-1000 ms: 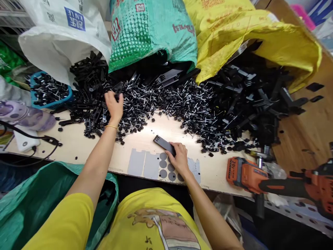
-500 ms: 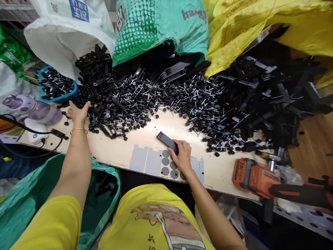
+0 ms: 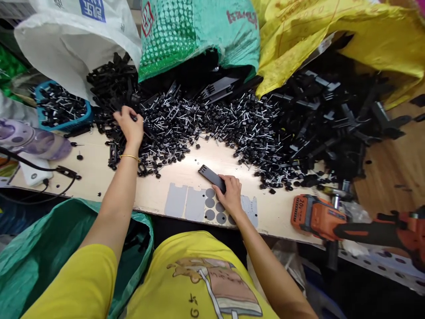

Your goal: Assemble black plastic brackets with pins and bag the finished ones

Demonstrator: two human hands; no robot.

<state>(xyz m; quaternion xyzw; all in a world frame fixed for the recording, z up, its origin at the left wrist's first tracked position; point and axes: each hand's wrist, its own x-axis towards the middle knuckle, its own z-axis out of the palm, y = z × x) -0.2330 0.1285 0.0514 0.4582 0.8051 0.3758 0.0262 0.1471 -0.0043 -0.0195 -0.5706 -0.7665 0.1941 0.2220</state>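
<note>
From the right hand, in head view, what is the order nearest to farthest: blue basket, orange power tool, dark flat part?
1. Dark flat part: held in the right hand.
2. Orange power tool: to the right.
3. Blue basket: far left.

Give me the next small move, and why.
Perhaps lift one from the pile of black parts with the left hand and bring it to the dark notched piece: the left hand is at that pile, while the right hand holds the notched piece.

Workshop: heaped black parts [image 3: 245, 117], orange power tool [image 3: 318, 217], sacks [image 3: 212, 26].
</note>
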